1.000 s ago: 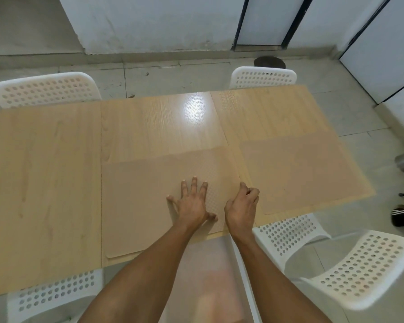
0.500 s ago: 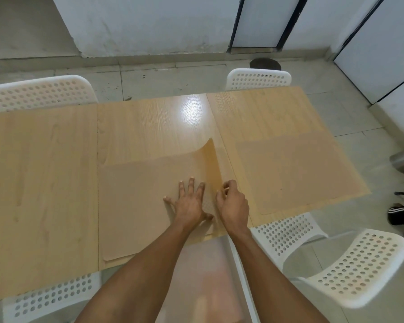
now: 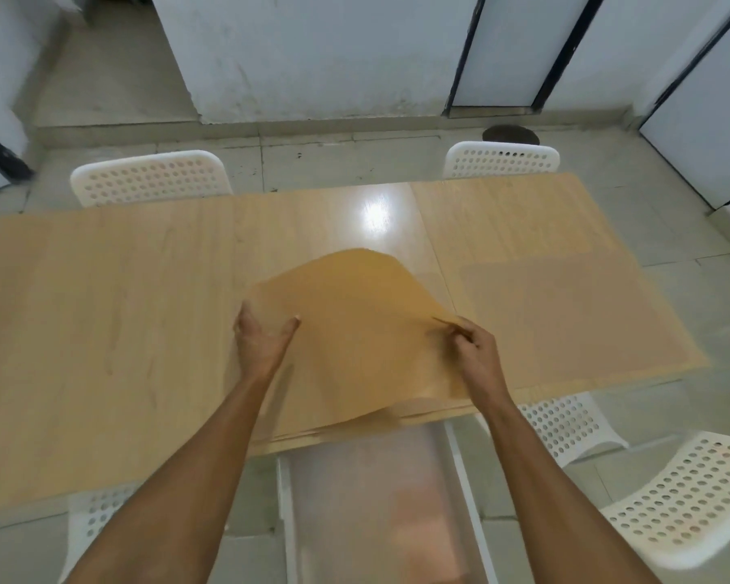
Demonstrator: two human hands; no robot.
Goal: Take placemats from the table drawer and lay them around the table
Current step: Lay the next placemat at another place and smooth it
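A placemat arches above the table, the left hand and the right hand pinching its nine and three o'clock edges, apparently to carry it flat.

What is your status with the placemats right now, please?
Left hand and right hand both gripping lifted placemat, bowed above table. One placemat laid flat at right. Drawer open below. Nothing in the way.
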